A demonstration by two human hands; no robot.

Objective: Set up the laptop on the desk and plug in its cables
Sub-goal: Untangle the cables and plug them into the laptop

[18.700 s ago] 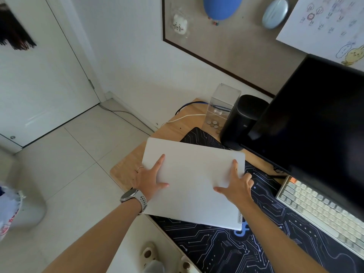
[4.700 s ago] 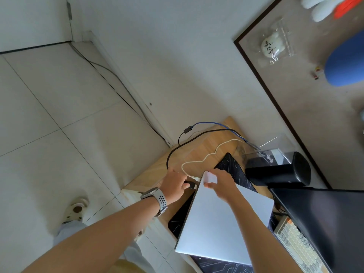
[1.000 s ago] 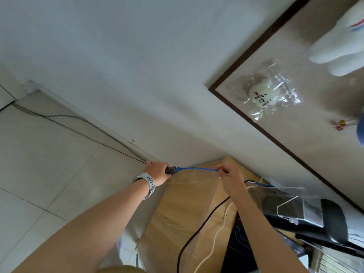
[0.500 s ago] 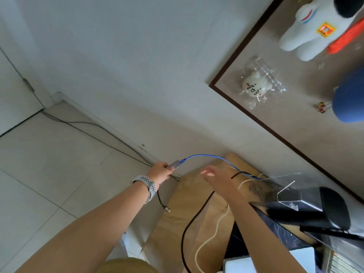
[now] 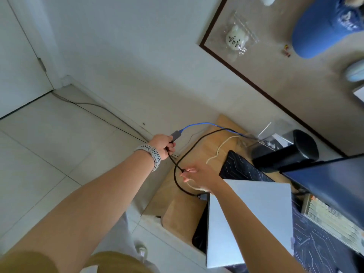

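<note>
Gripping adapter (image 5: pixel 175 133), left hand (image 5: pixel 163 143), plug end blurred

Pale wood-grain desk (image 5: pixel 185 209) with a matt finish; smooth matt silver laptop (image 5: pixel 254 219) lid; glossy black speaker (image 5: pixel 285 152); clear plastic box (image 5: pixel 273 131).

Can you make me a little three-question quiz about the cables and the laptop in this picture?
1. True or false: the laptop lid is shut.
2. Which hand grips the grey adapter on the blue cable? A left hand B right hand
3. Fill in: the black cable ends at the laptop's ____ edge as the picture shows it.

Key: 1 true; 2 A; 3 left.
</note>
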